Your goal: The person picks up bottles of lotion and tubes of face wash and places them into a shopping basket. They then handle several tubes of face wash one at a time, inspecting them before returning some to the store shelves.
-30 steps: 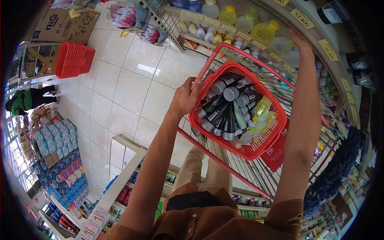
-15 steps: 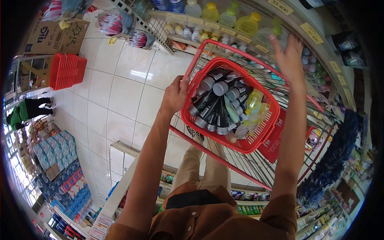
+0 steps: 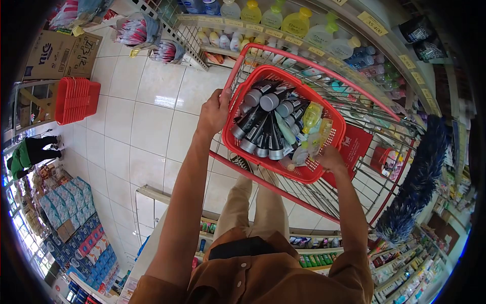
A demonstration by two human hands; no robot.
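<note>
My left hand point(image 3: 214, 112) is wrapped round the red rail point(image 3: 233, 76) of a wire shopping cart point(image 3: 324, 198). Inside the cart sits a red plastic basket point(image 3: 298, 77). It holds several black tubes point(image 3: 276, 138) with grey caps, a pale green tube point(image 3: 286, 129), a yellow bottle point(image 3: 313, 117) and clear bottles point(image 3: 299, 156). My right hand point(image 3: 331, 161) is at the basket's near right corner, beside the clear bottles. Its fingers are curled inward, and what they hold, if anything, is hidden.
Shelves with yellow and clear bottles point(image 3: 295, 23) run along the far side. A blue fluffy duster point(image 3: 417, 185) hangs at the cart's right. Stacked red baskets point(image 3: 76, 101), a carton point(image 3: 63, 57) and a person in green point(image 3: 24, 154) are at left. More shelving stands behind me.
My right hand has come down from the bottle shelf to the basket, its spread fingers now curled. My left hand keeps its hold on the rail. The view has shifted slightly.
</note>
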